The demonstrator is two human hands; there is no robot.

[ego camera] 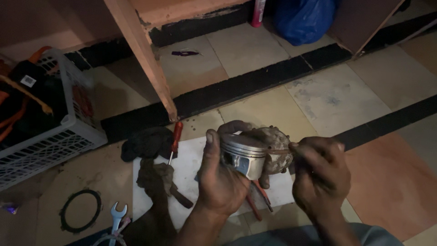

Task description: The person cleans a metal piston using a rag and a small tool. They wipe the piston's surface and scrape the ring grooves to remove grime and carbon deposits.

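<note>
Pale floor tiles [337,98] crossed by dark bands spread out beneath the person's hands, with a sheet of white paper [191,159] lying directly under them. The left hand [221,180] is closed around a silvery piston [242,155], thumb up along its near side and fingers curled behind it, holding it on its side above the paper. The right hand [318,175] is pinched shut on a thin rod-like tool [278,151], whose tip rests against the piston's grimy, brownish crown just left of that hand; what kind of tool it is cannot be told.

Below the left hand, red-handled pliers [259,200] lie on the paper, partly hidden by the wrist. Left of the left hand, a red-handled screwdriver [175,139] rests with its shaft pointing down toward a dirty rag [157,180], and a dark cloth [146,142] sits just beyond it. Farther left and lower, a black ring gasket [81,211] lies on the floor beside an open-end spanner [117,216]. A white plastic crate [54,136] stands well off to the left. A slanted wooden leg [145,59] rises beyond the hands, and a blue plastic bag [302,18] sits far above the right hand.
</note>
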